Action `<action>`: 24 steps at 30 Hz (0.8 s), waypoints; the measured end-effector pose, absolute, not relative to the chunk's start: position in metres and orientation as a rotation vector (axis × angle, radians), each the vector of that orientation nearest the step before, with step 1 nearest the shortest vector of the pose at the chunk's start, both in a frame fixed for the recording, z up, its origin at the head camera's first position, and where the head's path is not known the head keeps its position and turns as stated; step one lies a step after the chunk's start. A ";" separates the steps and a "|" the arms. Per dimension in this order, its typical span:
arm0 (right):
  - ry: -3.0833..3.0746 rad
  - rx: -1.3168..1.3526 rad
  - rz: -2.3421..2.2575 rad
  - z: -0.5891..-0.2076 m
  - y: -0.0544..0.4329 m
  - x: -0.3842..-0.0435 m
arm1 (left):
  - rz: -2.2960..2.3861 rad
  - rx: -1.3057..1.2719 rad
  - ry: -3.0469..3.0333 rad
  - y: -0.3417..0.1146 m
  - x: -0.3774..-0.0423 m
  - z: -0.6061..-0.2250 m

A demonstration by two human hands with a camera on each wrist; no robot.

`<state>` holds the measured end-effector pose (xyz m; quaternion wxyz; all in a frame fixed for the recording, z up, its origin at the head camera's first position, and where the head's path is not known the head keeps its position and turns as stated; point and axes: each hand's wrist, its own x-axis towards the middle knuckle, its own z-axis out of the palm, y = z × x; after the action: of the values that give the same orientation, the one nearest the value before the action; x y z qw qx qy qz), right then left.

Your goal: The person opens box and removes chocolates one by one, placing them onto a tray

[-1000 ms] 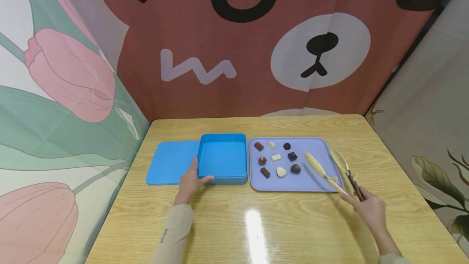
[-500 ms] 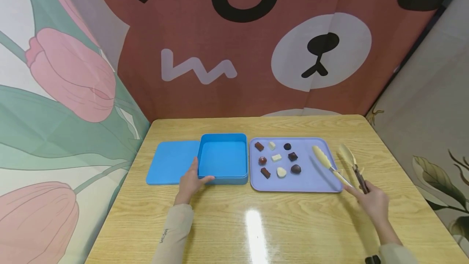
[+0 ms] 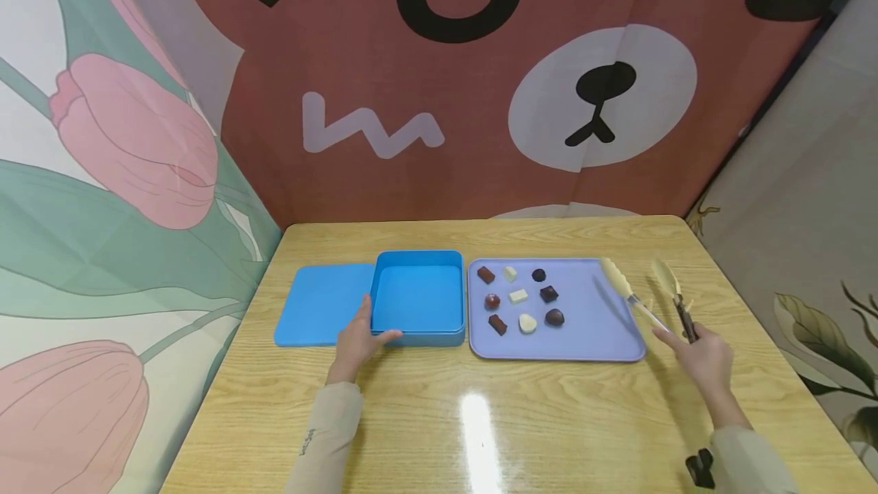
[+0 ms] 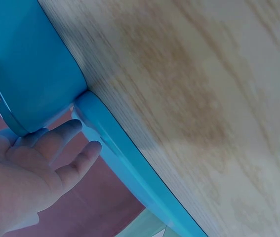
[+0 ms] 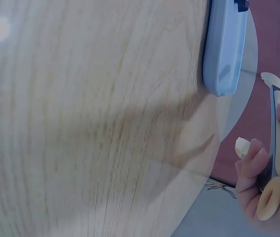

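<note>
My left hand [image 3: 357,345] rests against the near left corner of a blue square box [image 3: 418,338], thumb along the front wall and fingers by the left side. In the left wrist view, two fingers stretch toward the blue lid [image 4: 125,148]. My right hand [image 3: 706,360] grips a pair of tongs [image 3: 648,312] with cream scalloped tips, spread apart, nothing between them. One tip hangs over the right edge of a lilac tray [image 3: 597,338], the other beyond it. Several chocolates [image 3: 549,293], brown, dark and white, lie in rows on the tray's left part.
The flat blue lid [image 3: 321,307] lies left of the box on the wooden table [image 3: 549,425]. Box and tray stand close side by side. A printed cloth backdrop [image 3: 384,181] rises behind the table's far edge, with more cloth at both sides.
My right hand has moved right with the tongs, taking their tips from over the tray's right part to its edge and beyond. The left hand, box and chocolates have stayed put.
</note>
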<state>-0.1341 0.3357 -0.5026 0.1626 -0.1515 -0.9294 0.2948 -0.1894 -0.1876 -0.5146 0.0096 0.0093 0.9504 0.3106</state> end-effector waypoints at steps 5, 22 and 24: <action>-2.688 -0.486 0.874 -0.503 0.339 -0.141 | 0.982 0.021 2.965 -0.188 -0.189 -0.514; -2.673 -0.494 0.819 -0.509 0.351 -0.163 | 0.983 0.030 2.959 -0.187 -0.189 -0.513; -2.677 -0.514 0.824 -0.512 0.352 -0.164 | 0.983 0.031 2.960 -0.187 -0.189 -0.513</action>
<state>-0.1642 0.3522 -0.5121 0.1466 -0.1785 -0.9299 0.2862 -0.1890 -0.1872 -0.5133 0.0114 0.0101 0.9489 0.3152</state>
